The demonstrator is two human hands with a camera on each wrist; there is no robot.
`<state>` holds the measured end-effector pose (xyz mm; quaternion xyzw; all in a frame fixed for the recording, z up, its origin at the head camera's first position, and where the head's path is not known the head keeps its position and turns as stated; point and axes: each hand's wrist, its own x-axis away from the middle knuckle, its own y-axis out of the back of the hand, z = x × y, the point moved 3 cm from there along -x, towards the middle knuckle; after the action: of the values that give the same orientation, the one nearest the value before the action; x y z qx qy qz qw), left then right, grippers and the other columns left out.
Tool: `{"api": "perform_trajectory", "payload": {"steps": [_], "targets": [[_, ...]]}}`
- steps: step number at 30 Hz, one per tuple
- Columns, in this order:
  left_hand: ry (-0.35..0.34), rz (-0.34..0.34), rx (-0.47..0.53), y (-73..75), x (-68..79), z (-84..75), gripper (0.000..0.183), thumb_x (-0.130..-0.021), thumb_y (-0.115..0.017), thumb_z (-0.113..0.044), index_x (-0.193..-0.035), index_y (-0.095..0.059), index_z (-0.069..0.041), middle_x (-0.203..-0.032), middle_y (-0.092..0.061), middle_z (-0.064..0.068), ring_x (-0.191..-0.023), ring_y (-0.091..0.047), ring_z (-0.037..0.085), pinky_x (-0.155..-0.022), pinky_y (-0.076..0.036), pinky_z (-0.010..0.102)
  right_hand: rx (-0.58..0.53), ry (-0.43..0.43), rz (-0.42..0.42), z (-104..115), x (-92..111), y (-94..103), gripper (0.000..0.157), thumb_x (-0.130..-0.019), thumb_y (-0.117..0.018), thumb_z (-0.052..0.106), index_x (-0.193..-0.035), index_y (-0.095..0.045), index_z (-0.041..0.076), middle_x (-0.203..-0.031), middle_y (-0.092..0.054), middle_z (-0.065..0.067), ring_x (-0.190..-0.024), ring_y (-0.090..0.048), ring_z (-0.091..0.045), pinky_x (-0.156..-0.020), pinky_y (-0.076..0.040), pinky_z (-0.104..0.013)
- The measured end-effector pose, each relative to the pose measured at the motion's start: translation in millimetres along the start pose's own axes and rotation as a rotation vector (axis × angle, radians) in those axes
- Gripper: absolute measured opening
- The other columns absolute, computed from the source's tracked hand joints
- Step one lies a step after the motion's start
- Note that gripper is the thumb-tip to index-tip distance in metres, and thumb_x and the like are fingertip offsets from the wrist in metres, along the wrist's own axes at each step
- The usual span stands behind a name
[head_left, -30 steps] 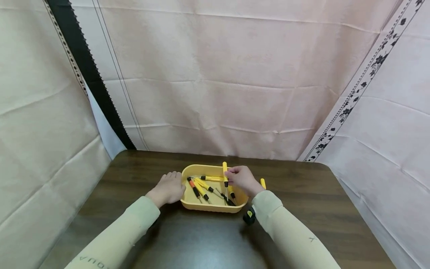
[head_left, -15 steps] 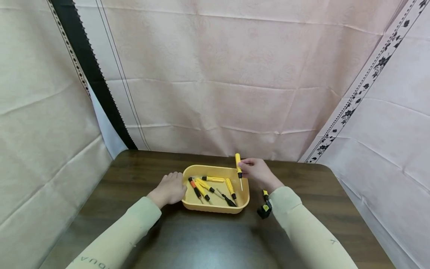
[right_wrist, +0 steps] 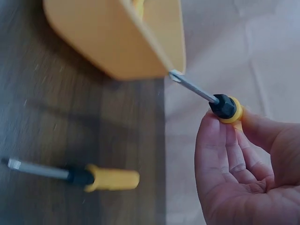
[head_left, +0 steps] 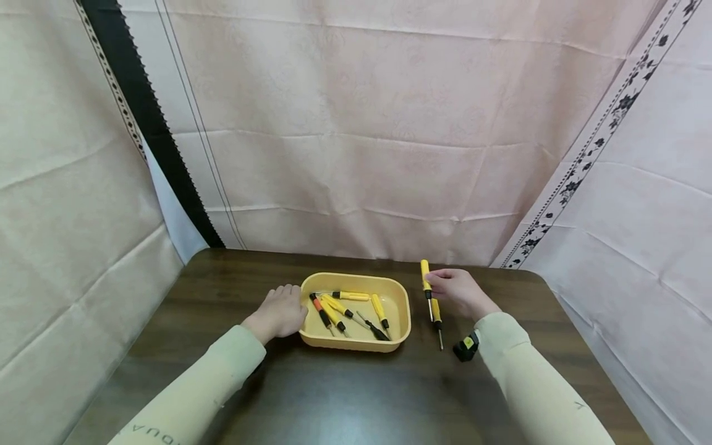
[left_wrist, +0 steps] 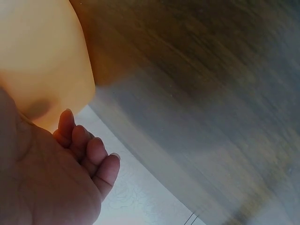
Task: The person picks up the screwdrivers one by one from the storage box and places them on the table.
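My right hand (head_left: pixel 458 290) pinches a yellow-handled screwdriver (head_left: pixel 425 275) between thumb and fingertips, to the right of the yellow plastic tray (head_left: pixel 356 346). Its shaft points downward in the head view, and the right wrist view shows a cross-shaped tip and a black collar (right_wrist: pixel 224 107). Below it, a second yellow screwdriver (right_wrist: pixel 112 179) lies on the table. At the tray's left end my left hand (head_left: pixel 280 311) rests against the rim; in the left wrist view its fingers (left_wrist: pixel 96 152) are loosely bent beside the tray wall (left_wrist: pixel 56 56).
Inside the tray are several yellow-and-black screwdrivers (head_left: pixel 354 296), a red-and-black one (head_left: pixel 321 312) and a black-handled one (head_left: pixel 376 330). A black tape measure (head_left: pixel 466 348) lies on the dark wooden table (head_left: pixel 334 402) near my right wrist. Pale cloth (head_left: pixel 389 123) hangs behind the table.
My right hand has lifted the screwdriver out of the tray and carried it right, past the rim. The screwdriver on the table and the tape measure show more fully. My left hand has stayed put.
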<state>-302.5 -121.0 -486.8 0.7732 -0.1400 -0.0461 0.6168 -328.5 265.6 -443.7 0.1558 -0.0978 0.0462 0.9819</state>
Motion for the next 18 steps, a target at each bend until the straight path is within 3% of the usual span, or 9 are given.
{"api": "perform_trajectory", "payload": {"steps": [7, 14, 18], "targets": [[0.012, 0.005, -0.001, -1.1, 0.3, 2.5, 0.04, -0.097, -0.042, -0.028, -0.122, -0.047, 0.002, -0.106, -0.048, 0.012, -0.099, -0.043, 0.028, -0.093, -0.033, 0.048, -0.05, -0.056, -0.028, -25.5, -0.1, 16.8, 0.04, -0.095, -0.063, 0.018, -0.123, -0.056, -0.009, -0.111, -0.062, -0.017, -0.091, -0.066, -0.019, -0.088, -0.05, -0.042], [0.019, 0.021, -0.006, -1.3, 0.4, 1.8, 0.043, -0.097, -0.041, -0.03, -0.125, -0.046, 0.003, -0.108, -0.048, 0.012, -0.1, -0.044, 0.027, -0.092, -0.034, 0.047, -0.025, -0.111, -0.01, -45.1, 4.3, 31.8, 0.046, -0.096, -0.06, 0.019, -0.131, -0.049, -0.01, -0.121, -0.057, -0.02, -0.099, -0.063, -0.022, -0.087, -0.05, -0.039], [0.021, 0.012, -0.006, -2.1, -0.7, 1.0, 0.043, -0.097, -0.041, -0.029, -0.125, -0.046, 0.003, -0.11, -0.048, 0.013, -0.101, -0.044, 0.028, -0.093, -0.034, 0.048, -0.031, -0.146, -0.005, -53.3, 5.8, 36.4, 0.046, -0.096, -0.061, 0.019, -0.13, -0.05, -0.01, -0.116, -0.06, -0.017, -0.094, -0.063, -0.02, -0.085, -0.052, -0.037]]}}
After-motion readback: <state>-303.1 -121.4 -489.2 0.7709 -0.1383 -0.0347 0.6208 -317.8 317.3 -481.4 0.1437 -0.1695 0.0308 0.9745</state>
